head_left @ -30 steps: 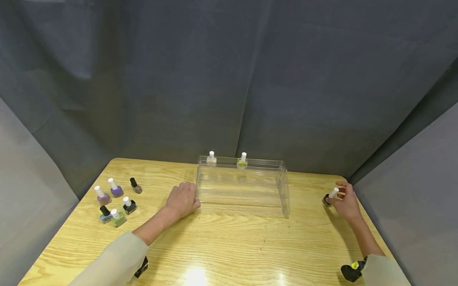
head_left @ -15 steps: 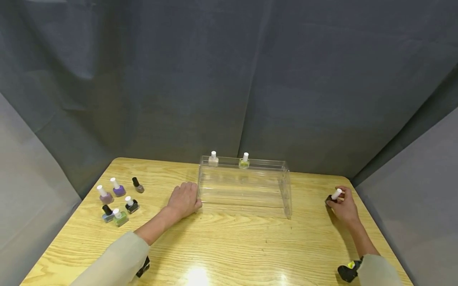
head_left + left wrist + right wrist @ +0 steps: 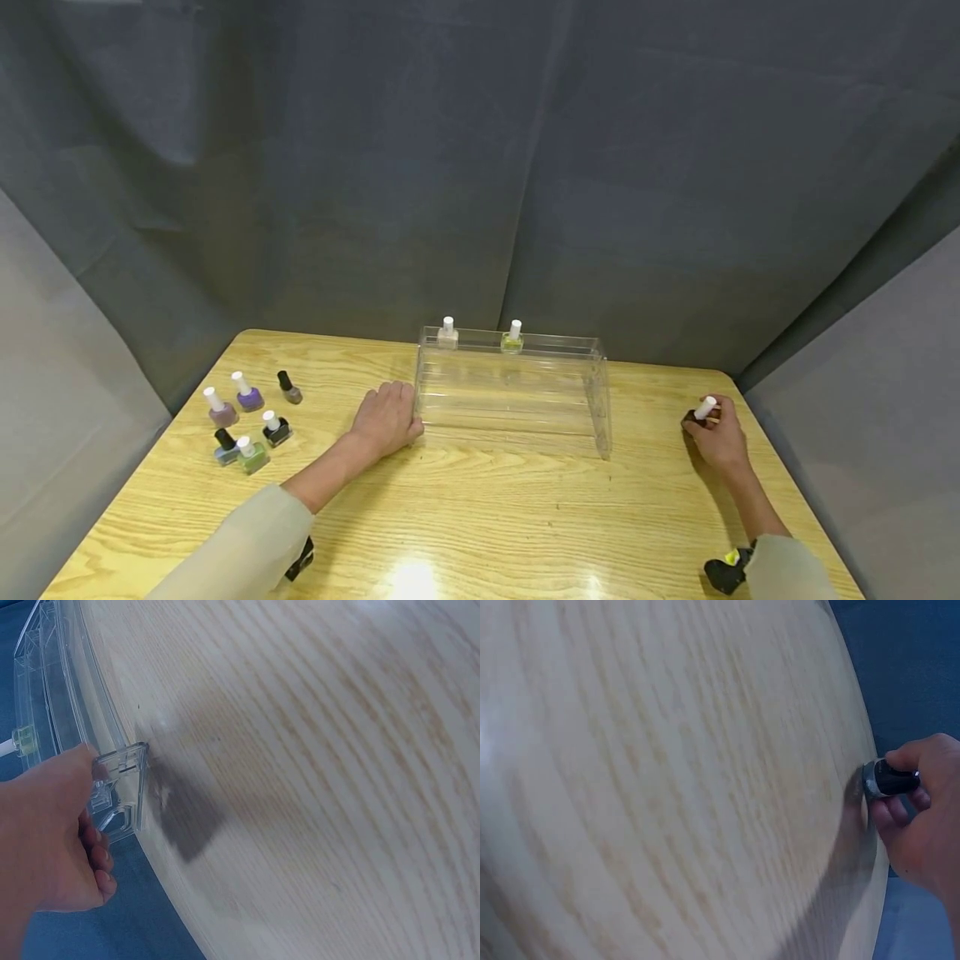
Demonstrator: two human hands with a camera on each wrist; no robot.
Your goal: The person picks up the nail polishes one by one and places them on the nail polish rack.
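Observation:
My left hand [image 3: 385,421] grips the left end of a clear acrylic stepped rack [image 3: 510,396]. In the left wrist view, that hand [image 3: 56,832] has its thumb side against the rack's end panel [image 3: 124,761], with the other fingers curled. At the far right of the table, my right hand [image 3: 723,437] holds a dark nail polish bottle [image 3: 693,417] with a white cap. The right wrist view shows the bottle [image 3: 885,780] between the thumb and fingers of that hand [image 3: 930,817]. Two white-capped nail polish bottles, one pale [image 3: 447,337] and one yellow-green [image 3: 512,340], stand on the rack's top step.
Several nail polish bottles stand at the table's left, among them mauve [image 3: 222,413], purple [image 3: 250,399], green [image 3: 252,457] and black [image 3: 277,432] ones. Dark cloth [image 3: 390,167] hangs behind the wooden table [image 3: 495,517], and grey panels flank it.
My right fingers have closed in around the dark bottle, and its cap has tilted slightly. The left hand stays at the rack; the whole head view has shifted slightly.

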